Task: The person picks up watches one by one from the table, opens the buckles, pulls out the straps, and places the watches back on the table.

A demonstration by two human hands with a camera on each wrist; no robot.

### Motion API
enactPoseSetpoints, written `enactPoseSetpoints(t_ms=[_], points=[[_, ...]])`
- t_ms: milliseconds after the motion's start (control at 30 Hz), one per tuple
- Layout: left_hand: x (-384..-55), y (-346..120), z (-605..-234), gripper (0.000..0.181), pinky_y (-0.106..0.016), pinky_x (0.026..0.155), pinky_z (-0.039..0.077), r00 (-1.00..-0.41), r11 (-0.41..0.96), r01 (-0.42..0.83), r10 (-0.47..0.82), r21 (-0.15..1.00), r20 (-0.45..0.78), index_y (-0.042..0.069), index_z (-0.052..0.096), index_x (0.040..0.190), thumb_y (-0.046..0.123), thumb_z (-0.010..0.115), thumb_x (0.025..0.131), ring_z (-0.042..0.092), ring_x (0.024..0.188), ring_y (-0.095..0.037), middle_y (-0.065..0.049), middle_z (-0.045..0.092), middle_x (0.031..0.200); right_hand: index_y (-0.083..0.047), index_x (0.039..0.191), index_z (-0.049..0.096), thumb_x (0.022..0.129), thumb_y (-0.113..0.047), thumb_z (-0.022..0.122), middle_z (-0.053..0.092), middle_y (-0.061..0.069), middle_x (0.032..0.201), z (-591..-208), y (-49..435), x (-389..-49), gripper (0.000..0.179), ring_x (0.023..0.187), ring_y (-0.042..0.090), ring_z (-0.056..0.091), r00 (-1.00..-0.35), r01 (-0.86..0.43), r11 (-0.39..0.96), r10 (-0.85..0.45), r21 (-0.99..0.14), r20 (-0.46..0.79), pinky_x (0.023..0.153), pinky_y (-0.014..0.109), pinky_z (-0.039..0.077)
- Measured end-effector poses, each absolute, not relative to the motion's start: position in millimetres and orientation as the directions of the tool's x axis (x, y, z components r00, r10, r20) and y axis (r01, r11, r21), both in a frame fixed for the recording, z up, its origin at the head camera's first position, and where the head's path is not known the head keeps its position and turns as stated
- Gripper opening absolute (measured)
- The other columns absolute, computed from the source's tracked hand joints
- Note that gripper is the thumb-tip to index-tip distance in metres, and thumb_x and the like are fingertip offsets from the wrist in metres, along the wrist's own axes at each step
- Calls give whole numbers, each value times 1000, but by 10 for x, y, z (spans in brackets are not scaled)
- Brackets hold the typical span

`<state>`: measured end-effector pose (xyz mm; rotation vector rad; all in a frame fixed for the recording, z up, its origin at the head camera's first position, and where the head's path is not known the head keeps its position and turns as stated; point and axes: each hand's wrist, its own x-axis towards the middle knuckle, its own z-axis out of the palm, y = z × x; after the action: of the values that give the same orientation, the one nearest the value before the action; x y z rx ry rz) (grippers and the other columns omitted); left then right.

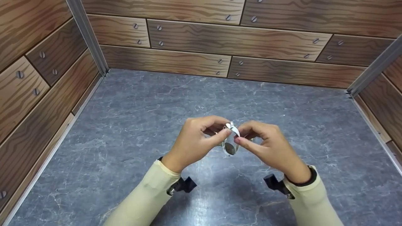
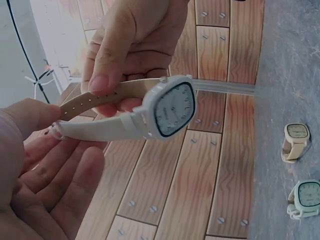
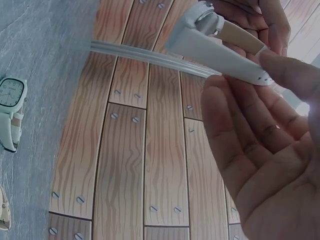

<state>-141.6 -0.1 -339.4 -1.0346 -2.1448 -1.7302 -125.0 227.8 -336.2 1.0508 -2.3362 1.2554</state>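
Observation:
Between my two hands hangs a white-strapped wristwatch (image 2: 172, 111), lifted above the table, its squarish dial showing in the left wrist view. My left hand (image 1: 196, 139) pinches the strap at its buckle end with thumb and fingers. The strap's other, holed end is pinched by my right hand (image 1: 271, 146); the tan underside (image 2: 82, 106) with its row of holes shows there. Both strap ends come close together between the fingertips. In the right wrist view the white strap (image 3: 215, 55) runs from the case to the right fingers.
Two more watches lie on the grey marbled table (image 1: 141, 103): a beige one (image 2: 296, 132) and a pale green-white one (image 2: 308, 195). Wood-print panels (image 1: 188, 37) wall in the back and both sides. Each wrist carries a small black camera (image 1: 188, 184).

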Motion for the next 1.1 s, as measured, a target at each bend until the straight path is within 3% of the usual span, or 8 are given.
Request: enactPoseSetpoints(t_ms=[300,600,733,867,1100], points=[[-1416,12,-3398,13,-26,70,59,-732,104,632,406,768,547,6,75,106,16,71,99,70,78,-5,2,77,91,-7,112,73,90,12,70,74,3,88,-3363,2290,-1245,30,71,15,68,-662,-746,314,-441,-587,605,66,20,55],[-1460,12,-3424,18,-21,75,58,-752,349,647,436,678,494,9,73,113,21,66,103,71,85,-4,4,76,94,-6,108,71,98,-5,70,74,-3,89,-3355,2332,-1213,11,70,10,69,-808,-586,498,-300,-640,507,64,23,58],[-1473,8,-3431,21,-25,76,57,-763,473,643,459,602,455,13,70,120,25,65,104,71,91,-7,4,77,101,-8,107,72,98,-10,71,74,-1,90,-3363,2324,-1243,9,70,10,69,-850,-523,542,-278,-658,447,65,26,60],[-1476,-20,-3434,20,-31,76,57,-771,523,634,476,569,422,15,68,120,25,64,104,72,94,-11,4,76,104,-7,106,71,98,-10,72,74,0,90,-3385,2295,-1283,9,69,13,70,-866,-499,539,-274,-679,419,64,27,60],[-1508,-80,-3446,15,-33,88,56,-778,565,629,454,534,435,15,71,114,23,68,101,69,104,-15,2,72,112,-4,105,71,97,-8,72,76,1,93,-3440,2288,-1353,9,75,15,72,-853,-518,548,-273,-657,445,70,26,60]])
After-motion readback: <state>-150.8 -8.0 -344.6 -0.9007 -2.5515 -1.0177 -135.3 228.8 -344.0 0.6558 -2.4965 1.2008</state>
